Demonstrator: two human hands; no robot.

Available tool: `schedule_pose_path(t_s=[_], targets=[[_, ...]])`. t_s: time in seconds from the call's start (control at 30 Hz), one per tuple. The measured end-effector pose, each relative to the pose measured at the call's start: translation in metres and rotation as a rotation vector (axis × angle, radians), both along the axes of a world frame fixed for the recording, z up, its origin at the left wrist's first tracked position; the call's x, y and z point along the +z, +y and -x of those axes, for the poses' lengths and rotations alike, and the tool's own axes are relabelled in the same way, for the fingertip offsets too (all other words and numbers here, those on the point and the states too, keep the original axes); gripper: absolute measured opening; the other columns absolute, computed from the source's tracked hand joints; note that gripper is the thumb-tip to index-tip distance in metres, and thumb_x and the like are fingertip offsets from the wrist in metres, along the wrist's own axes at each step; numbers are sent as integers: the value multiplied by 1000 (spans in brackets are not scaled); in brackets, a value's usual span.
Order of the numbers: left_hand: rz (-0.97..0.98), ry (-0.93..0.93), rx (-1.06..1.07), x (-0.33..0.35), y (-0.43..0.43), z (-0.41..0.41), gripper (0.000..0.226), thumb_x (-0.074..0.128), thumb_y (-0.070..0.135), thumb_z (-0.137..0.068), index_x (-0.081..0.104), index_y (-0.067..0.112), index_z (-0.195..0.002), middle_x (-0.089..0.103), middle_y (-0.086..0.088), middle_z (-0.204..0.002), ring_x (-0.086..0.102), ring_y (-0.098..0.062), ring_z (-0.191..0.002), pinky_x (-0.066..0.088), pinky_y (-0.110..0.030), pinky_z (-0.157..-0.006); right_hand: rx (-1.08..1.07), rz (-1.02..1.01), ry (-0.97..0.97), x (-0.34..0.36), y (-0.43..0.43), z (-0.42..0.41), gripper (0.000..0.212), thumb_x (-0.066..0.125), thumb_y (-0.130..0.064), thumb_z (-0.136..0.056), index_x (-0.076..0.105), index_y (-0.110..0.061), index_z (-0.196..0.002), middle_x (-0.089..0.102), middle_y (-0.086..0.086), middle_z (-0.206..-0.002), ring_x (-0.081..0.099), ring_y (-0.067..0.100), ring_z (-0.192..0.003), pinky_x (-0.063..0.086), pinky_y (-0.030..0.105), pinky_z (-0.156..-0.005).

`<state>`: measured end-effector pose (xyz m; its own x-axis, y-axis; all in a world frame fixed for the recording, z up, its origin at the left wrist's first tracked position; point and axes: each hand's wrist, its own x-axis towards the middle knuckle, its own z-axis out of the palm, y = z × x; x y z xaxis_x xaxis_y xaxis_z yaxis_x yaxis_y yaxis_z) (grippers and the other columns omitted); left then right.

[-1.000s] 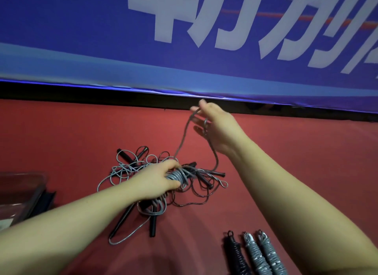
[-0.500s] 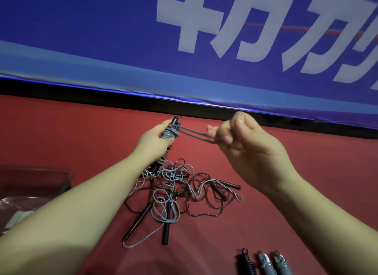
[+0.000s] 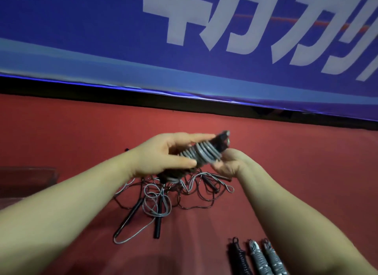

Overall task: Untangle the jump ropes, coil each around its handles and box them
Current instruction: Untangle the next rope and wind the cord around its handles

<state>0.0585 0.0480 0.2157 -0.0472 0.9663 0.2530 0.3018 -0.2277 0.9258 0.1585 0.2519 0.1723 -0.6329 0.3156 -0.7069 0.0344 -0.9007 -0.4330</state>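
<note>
My left hand (image 3: 165,155) grips a pair of black handles wrapped in grey rope, the coiled jump rope (image 3: 204,153), held above the red floor. My right hand (image 3: 229,162) sits under the coil's right end, fingers curled against the grey turns. Below both hands lies a tangle of grey and dark ropes (image 3: 173,195) with loose black handles (image 3: 157,223). Three coiled ropes (image 3: 257,258), one black and two grey, lie side by side at the lower right.
A clear plastic box (image 3: 26,180) stands at the left edge on the red floor (image 3: 286,172). A blue banner with white lettering (image 3: 184,49) runs along the far side, with a dark gap beneath it.
The rope stretched between my hands has been wound onto the handles. My right hand moved in from the right to the coil. The bundle now lies tilted across both hands.
</note>
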Motion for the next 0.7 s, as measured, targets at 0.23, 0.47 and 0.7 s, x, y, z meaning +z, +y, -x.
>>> schedule_pose_path(t_s=[0.23,0.47,0.7], targets=[[501,585,-176,-29,-1,-30,56,63,31,-89,32,34,-136,69,5,-103,59,-3,-73,46,-17,-70,367,-196,51,36,-38,27,31,42,-24,-99,41,-10,-72,42,-2,-54,35,6,-36,43,16,-45],[581,295,401,-49,21,-12,35,67,22,-85,51,17,-116,63,3,-91,52,-4,-74,42,-11,-60,567,-1097,228,70,-109,13,28,40,-23,-101,38,-18,-74,43,2,-67,34,11,-51,28,26,-52],[127,-447,585,-26,16,13,49,62,-3,-83,61,36,-113,69,-9,-85,64,-24,-71,51,-33,-70,109,-524,770,71,-77,-5,16,43,-20,-87,53,-12,-79,68,4,-88,55,11,-70,42,26,-80]])
